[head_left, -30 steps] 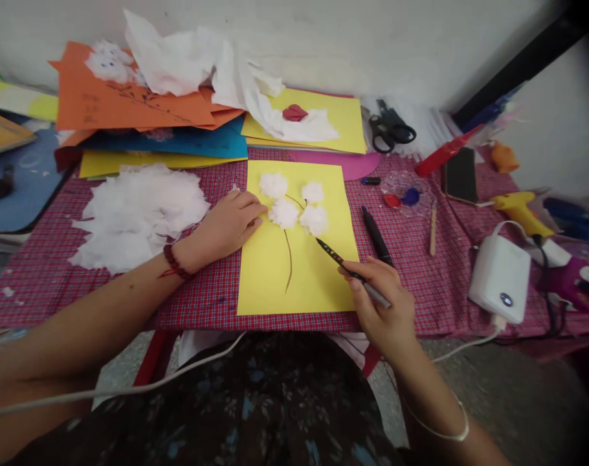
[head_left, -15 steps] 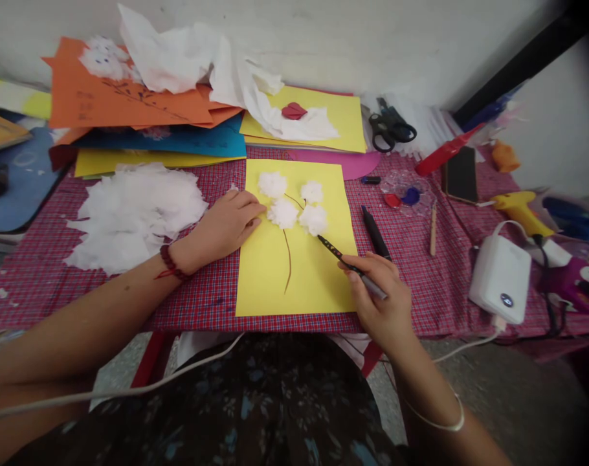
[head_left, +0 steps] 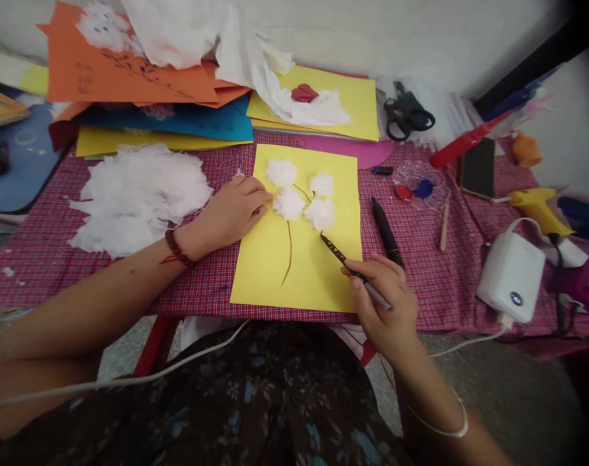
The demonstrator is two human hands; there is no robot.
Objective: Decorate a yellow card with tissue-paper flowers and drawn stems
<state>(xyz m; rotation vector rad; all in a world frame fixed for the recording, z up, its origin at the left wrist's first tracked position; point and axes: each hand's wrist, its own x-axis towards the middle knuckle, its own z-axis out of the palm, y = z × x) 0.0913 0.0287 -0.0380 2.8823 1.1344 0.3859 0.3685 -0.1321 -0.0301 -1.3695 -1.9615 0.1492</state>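
Note:
A yellow sheet of paper (head_left: pixel 265 278) lies at the table's front edge, with several white tissue flowers (head_left: pixel 289 204) on its upper half. Thin brown stems are drawn on it, one curving down from the lower-left flower. My right hand (head_left: pixel 384 301) is closed around a dark marker pen (head_left: pixel 338 251) with a dotted barrel. Its tip is at the lower edge of the lower-right flower; whether it touches the paper I cannot tell. My left hand (head_left: pixel 239 210) rests flat, fingers loosely stretched over the sheet's left edge.
White tissue pieces (head_left: pixel 139 197) are heaped at the left. Behind stand stacked coloured cards (head_left: pixel 129 77). A thick black marker (head_left: pixel 386 232), scissors (head_left: pixel 406 116), a paint palette (head_left: pixel 413 188), a yellow glue gun (head_left: pixel 540 207) and a white power bank (head_left: pixel 511 275) with a cable are on the right.
The view has shifted slightly, and the sheet looks a little tilted. The marker stays in my right hand, its tip now closer to the lower-right flower. My left hand keeps its place at the sheet's edge.

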